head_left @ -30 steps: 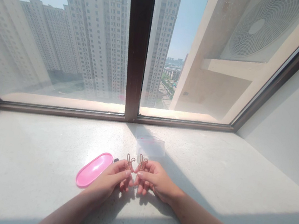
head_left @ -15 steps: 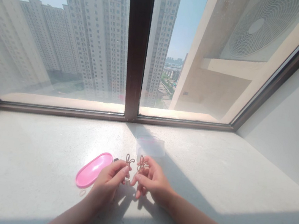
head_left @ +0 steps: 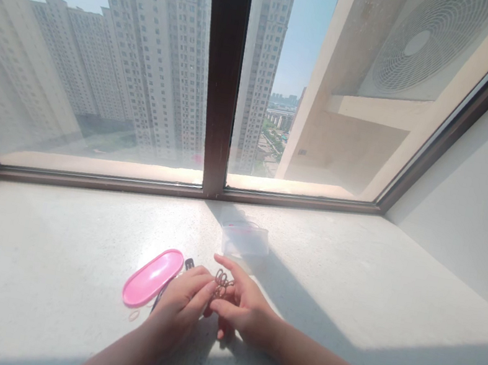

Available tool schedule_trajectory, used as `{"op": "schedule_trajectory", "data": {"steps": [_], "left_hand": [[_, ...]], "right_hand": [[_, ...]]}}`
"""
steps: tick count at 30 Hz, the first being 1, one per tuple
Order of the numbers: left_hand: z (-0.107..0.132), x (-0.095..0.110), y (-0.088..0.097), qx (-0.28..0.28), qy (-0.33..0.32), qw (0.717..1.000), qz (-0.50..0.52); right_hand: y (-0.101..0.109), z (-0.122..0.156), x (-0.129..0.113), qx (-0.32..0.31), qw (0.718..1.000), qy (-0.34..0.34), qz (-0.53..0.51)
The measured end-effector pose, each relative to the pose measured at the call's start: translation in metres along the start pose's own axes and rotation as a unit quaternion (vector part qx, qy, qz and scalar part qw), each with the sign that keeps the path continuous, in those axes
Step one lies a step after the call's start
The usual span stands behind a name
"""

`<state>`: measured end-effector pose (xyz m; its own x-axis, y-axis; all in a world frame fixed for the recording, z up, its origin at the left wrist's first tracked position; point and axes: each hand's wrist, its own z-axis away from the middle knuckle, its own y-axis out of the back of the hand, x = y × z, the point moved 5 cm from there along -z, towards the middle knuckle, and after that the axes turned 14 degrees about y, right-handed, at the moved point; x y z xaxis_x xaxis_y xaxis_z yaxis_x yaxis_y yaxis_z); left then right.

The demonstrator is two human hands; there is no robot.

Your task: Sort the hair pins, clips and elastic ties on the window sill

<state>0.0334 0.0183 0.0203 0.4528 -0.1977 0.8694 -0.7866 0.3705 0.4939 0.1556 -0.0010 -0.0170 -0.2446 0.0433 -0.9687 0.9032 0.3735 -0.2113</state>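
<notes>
My left hand (head_left: pixel 186 298) pinches a bunch of thin brown looped hair ties (head_left: pixel 222 279) between thumb and fingers. Against the same bunch is my right hand (head_left: pixel 250 309), its thumb and lower fingers curled around it while the index finger points out above. The two hands nearly meet, and their fingers hide part of the loops. Just left of my left hand lies a pink oval lid (head_left: pixel 154 278), flat on the white sill. A dark clip-like piece (head_left: pixel 190 264) shows beyond the left knuckles, partly covered.
A clear plastic box or pouch (head_left: pixel 245 241) with a pink edge stands behind the hands. Near the pink lid rests a small pale ring (head_left: pixel 134 315). The white stone sill (head_left: pixel 43 273) runs up to a brown window frame (head_left: pixel 223 110), with a white wall (head_left: pixel 477 198) at right.
The hands have come together; the two brown looped bunches held apart before now sit as one cluster. My right index finger has straightened. More of the dark clip-like piece shows.
</notes>
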Motion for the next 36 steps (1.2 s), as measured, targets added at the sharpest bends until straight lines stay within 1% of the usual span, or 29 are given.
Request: {"op": "schedule_trajectory", "data": {"steps": [4,10,16,22,26,28,31,34,36], "left_hand": [[0.001,0.001,-0.002,-0.021,0.006,1.000,0.000],[0.000,0.002,-0.003,-0.046,-0.004,0.999,-0.015],[0.000,0.001,-0.004,-0.054,0.008,0.998,-0.032],[-0.001,-0.001,-0.004,-0.046,0.006,0.997,-0.062],[0.001,-0.002,-0.002,-0.034,-0.011,0.998,-0.058],[0.002,-0.001,-0.002,-0.027,-0.021,0.998,-0.052],[0.003,0.000,-0.002,-0.018,-0.030,0.998,-0.053],[0.002,-0.001,0.000,0.002,-0.028,0.997,-0.071],[0.001,-0.003,0.001,0.016,-0.018,0.996,-0.085]], "right_hand": [[0.003,-0.001,0.000,0.000,1.000,0.001,-0.010],[0.003,-0.004,-0.003,-0.009,1.000,0.002,-0.024],[0.002,-0.005,-0.004,-0.004,1.000,-0.006,-0.009],[0.000,-0.003,-0.005,-0.007,1.000,-0.028,0.011],[0.000,-0.004,-0.004,-0.005,1.000,-0.019,0.011],[0.002,-0.005,0.001,-0.011,1.000,-0.017,0.008],[0.007,-0.008,0.009,-0.002,1.000,-0.011,0.010],[0.010,-0.007,0.011,0.011,0.999,-0.002,0.030],[0.011,-0.005,0.007,0.017,0.998,0.019,0.052]]}}
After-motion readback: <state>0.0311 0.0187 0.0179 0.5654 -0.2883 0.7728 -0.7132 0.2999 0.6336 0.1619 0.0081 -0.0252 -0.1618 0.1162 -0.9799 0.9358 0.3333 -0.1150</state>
